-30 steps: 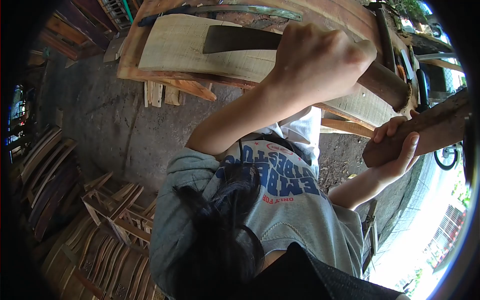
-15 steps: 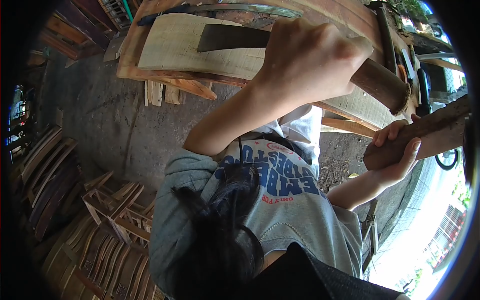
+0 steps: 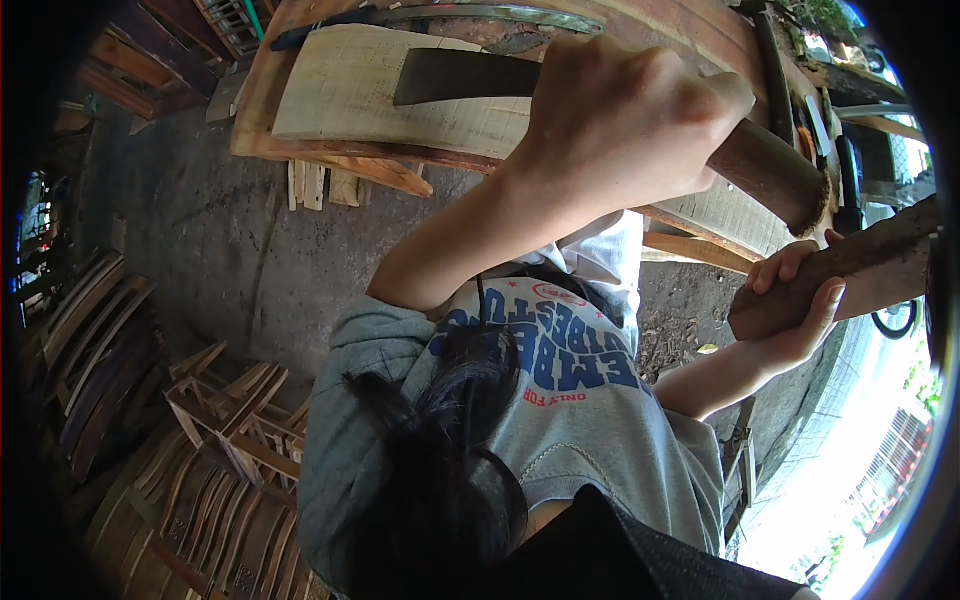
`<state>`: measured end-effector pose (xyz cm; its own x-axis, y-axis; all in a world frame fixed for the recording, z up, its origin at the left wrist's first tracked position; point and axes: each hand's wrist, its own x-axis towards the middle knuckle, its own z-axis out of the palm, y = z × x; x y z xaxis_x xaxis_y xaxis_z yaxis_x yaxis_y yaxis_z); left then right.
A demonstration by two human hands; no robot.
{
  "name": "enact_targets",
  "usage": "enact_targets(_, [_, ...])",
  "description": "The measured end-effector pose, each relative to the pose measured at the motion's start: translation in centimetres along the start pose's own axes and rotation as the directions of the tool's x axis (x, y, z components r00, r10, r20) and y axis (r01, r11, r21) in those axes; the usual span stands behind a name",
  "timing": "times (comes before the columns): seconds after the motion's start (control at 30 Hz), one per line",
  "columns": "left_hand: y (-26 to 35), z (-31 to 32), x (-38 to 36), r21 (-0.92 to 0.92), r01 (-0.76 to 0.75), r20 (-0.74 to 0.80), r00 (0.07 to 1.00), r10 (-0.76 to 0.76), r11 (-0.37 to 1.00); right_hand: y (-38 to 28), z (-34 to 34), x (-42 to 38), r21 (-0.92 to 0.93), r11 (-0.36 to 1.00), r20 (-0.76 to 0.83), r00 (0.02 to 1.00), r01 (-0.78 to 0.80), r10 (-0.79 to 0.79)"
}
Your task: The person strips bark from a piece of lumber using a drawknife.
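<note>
My left hand is wrapped round the wooden handle of a chisel. Its broad dark blade lies low over a pale curved wooden board, and the butt of the handle, frayed at its rim, sticks out past my fist. On the right, my right hand grips a thick brown length of wood near its blunt end. The rest of that wood runs out of view at the right edge. The two held things come close together near the handle's butt.
The board rests on a wooden bench. A long curved strip lies along its far side. Small wood offcuts show below the bench edge. Stacked curved slats and wooden frames stand on the concrete floor at left.
My left hand and the chisel's handle have shifted slightly to the right, with the butt a little lower. The right hand and its wood have barely moved.
</note>
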<state>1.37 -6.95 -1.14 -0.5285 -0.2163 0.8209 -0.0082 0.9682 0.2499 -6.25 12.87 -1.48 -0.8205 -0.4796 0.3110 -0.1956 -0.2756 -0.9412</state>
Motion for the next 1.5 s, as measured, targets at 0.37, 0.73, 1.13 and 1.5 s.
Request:
enact_targets(0.37, [0.9,-4.2,2.4,-0.194,0.130,0.080,0.990,-0.117,0.972,-1.3,-0.9,1.2,0.306,0.874,-0.090,0.925,0.378,-0.368])
enact_targets(0.73, [0.1,-1.4,0.5,-0.065,0.067,0.022,0.998,-0.065,0.996,-1.5,2.4,1.2,0.253,0.910,-0.016,0.942,0.329,-0.336])
enact_targets(1.13, [0.2,-1.7,0.8,-0.058,0.063,0.028,0.998,-0.062,0.996,-1.9,0.7,1.7,0.244,0.919,-0.054,0.951,0.309,-0.305])
enact_targets(1.5, [0.2,-3.9,2.3,-0.279,0.161,0.141,0.982,-0.126,0.947,-1.9,4.8,-0.7,-0.364,0.917,0.247,0.966,0.164,-0.075])
